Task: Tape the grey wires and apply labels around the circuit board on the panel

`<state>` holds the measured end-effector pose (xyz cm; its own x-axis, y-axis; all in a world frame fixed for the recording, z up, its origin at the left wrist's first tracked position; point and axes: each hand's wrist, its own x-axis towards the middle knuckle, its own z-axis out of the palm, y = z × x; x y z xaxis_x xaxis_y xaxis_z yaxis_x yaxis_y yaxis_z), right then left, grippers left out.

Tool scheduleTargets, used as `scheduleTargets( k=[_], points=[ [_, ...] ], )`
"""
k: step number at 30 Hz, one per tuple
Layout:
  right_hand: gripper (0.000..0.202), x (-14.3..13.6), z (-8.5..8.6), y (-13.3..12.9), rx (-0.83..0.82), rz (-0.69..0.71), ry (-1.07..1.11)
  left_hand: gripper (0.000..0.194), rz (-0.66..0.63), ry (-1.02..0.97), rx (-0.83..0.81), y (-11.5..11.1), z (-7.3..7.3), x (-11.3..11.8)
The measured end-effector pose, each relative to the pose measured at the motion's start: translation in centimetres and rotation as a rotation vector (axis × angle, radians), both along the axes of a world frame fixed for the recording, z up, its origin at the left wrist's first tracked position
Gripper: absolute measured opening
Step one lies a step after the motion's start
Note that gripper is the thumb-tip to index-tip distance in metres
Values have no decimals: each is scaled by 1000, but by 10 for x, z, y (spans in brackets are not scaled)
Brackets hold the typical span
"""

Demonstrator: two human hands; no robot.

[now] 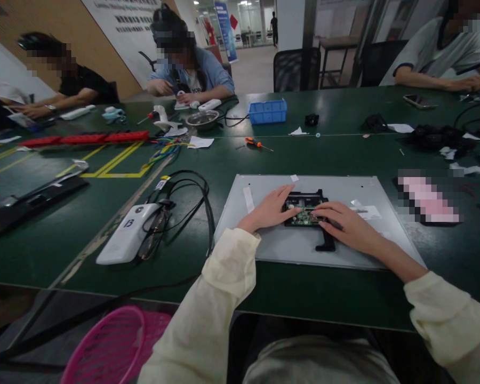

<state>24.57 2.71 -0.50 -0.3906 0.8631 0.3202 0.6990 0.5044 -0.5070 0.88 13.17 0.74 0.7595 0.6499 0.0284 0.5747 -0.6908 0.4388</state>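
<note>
On the dark green worktop (264, 154) lies a flat, pale grey metal panel (264, 240), seemingly the back of a screen laid face down, and in its middle sits a small black plastic housing with an exposed green circuit board (304, 212). The left hand (270, 209) rests flat on the panel with its fingers loosely stretched, the fingertips touching the left edge of the black housing; it grips nothing. The right hand (346, 226) lies over the right side of the housing, fingers extended and pressing down near the board, and whether anything small is pinched under them cannot be told. A black strip (326, 242) runs from the housing toward the near edge of the panel, partly under the right hand. Judging from this, the work is at the stage of handling the board in its housing, with one hand steadying and the other working at the edge. The next move would call for fine fingertip pressure and a steady panel, taking care not to bend the board. An orange-handled screwdriver (254, 142) lies well apart, farther up the worktop, and a white power pack with black cables (128, 232) sits to the left. Other people work at the far side.
</note>
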Motion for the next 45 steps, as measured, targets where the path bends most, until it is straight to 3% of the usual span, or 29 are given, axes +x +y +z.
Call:
scheduleTargets(
  k=[3,6,10,14,27,45],
  points=[
    [36,18,-2,4,91,-194,-57,70,15,2,30,-2,-1,0],
    [44,44,-16,10,134,-411,-165,68,9,-4,57,-3,-2,-1],
    [57,67,-41,12,-9,-538,-353,64,-1,14,113,-3,-3,-1],
    [58,69,-46,11,-80,-488,-391,59,-23,37,153,-3,-3,0],
    [34,52,-22,12,-22,-298,-133,56,-41,67,186,-1,-5,0],
    [25,40,-15,8,1,-318,-65,57,-43,62,198,-1,-5,1]
  ],
)
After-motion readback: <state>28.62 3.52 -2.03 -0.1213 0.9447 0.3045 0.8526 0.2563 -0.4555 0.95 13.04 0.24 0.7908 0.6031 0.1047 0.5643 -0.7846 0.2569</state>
